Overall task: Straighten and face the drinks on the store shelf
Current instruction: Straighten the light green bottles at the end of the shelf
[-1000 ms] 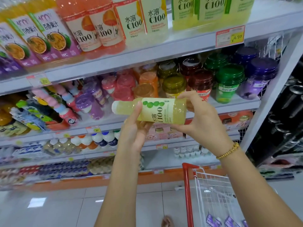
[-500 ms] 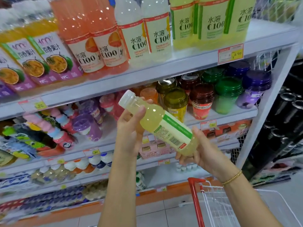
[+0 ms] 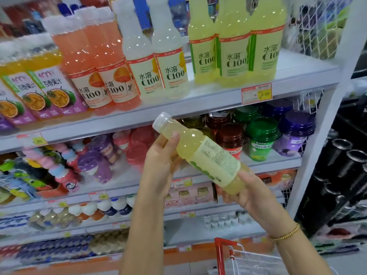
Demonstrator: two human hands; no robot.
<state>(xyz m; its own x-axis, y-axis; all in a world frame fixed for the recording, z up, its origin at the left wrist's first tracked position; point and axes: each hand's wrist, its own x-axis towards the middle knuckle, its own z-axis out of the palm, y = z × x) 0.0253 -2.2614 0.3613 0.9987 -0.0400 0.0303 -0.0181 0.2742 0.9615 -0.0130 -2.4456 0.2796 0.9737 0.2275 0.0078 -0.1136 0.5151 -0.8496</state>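
Currently bottle (image 3: 200,153) held tilted in air below top shelf (image 3: 309,70): upper part gripped by left hand (image 3: 160,161), base clasped by right hand (image 3: 250,193). Risk: yellow row (image 3: 234,56) on that shelf knocked over if bottle inserted crooked.

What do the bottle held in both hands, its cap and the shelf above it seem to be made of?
The bottle looks like clear, glossy plastic: the yellow tint shows through its wall and bright highlights sit on it. Its cap seems whitish translucent plastic, ribbed on the side. The shelf is probably painted metal, pale grey and smooth; blur leaves this open.
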